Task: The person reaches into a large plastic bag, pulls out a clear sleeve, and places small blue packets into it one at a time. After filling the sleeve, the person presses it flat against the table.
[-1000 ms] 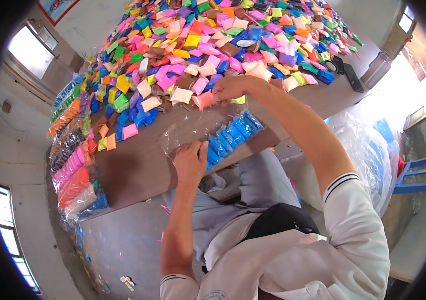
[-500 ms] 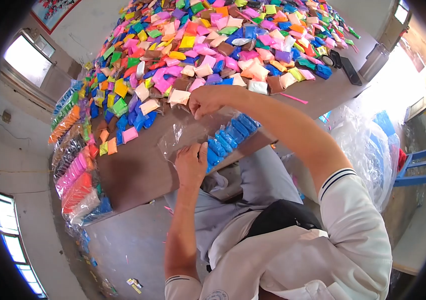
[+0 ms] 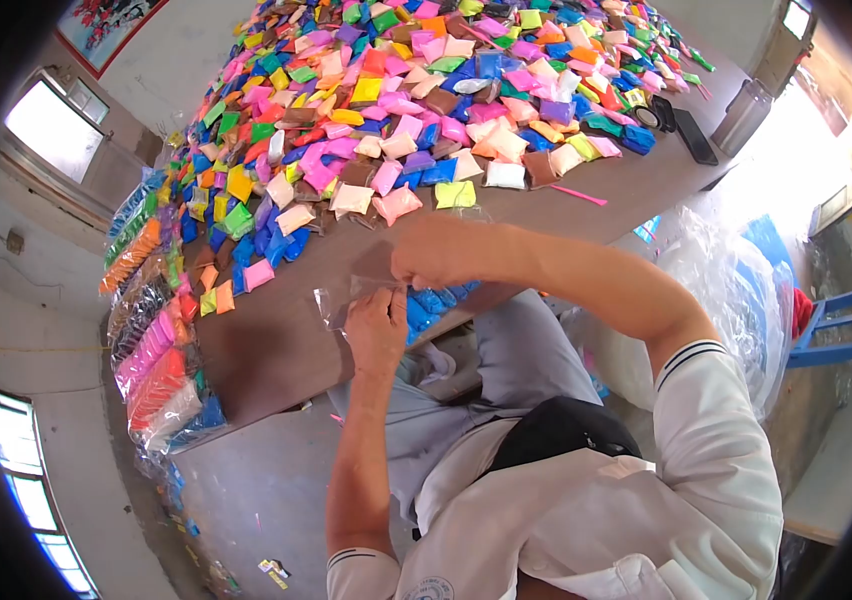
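A clear plastic bag with blue packets lies at the table's near edge, partly hidden by my hands. My left hand rests on the bag's left part, its fingers pressed together on the film. Close beside it, my right hand is closed over the bag, its fingertips near my left fingers; what it pinches is too small to make out. Beyond my hands spreads a large heap of small coloured packets, with a pink one and a yellow-green one at its near edge.
Filled bags sorted by colour line the table's left edge. A metal flask, a black phone and a roll of tape stand or lie at the right. Clear plastic bags and a blue chair are at the right.
My right hand has come down and nearer to my left hand, now covering much of the blue packets. The bag's film is more gathered, and the near edge of the heap looks different.
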`<state>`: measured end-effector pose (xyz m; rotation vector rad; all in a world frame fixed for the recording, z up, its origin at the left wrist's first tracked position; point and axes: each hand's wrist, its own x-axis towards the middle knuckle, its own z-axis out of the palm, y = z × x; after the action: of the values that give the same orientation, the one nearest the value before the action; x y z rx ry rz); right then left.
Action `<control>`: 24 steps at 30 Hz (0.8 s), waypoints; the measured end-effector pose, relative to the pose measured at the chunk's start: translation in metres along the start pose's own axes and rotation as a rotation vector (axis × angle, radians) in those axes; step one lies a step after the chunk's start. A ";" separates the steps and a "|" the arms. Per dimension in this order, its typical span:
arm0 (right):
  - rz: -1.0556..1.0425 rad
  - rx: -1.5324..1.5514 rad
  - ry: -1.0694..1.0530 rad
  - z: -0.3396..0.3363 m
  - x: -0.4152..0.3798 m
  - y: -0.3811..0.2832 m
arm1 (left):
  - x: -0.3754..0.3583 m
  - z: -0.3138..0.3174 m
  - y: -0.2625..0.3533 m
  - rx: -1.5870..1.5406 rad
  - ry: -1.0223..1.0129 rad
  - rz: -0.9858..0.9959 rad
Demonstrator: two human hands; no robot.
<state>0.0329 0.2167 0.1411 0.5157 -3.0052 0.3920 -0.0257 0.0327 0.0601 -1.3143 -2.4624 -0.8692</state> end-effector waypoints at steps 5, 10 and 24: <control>-0.055 -0.129 0.167 0.030 -0.024 -0.006 | -0.002 0.005 -0.006 -0.026 0.030 0.074; -0.098 -0.165 0.349 0.050 -0.036 -0.004 | 0.001 -0.008 0.003 -0.035 -0.043 0.031; -0.041 -0.293 0.229 0.054 -0.033 -0.006 | 0.005 -0.056 -0.001 -0.318 -0.221 -0.053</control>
<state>0.0647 0.2073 0.0870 0.4693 -2.7579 0.0042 -0.0336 0.0027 0.1067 -1.5267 -2.6147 -1.2321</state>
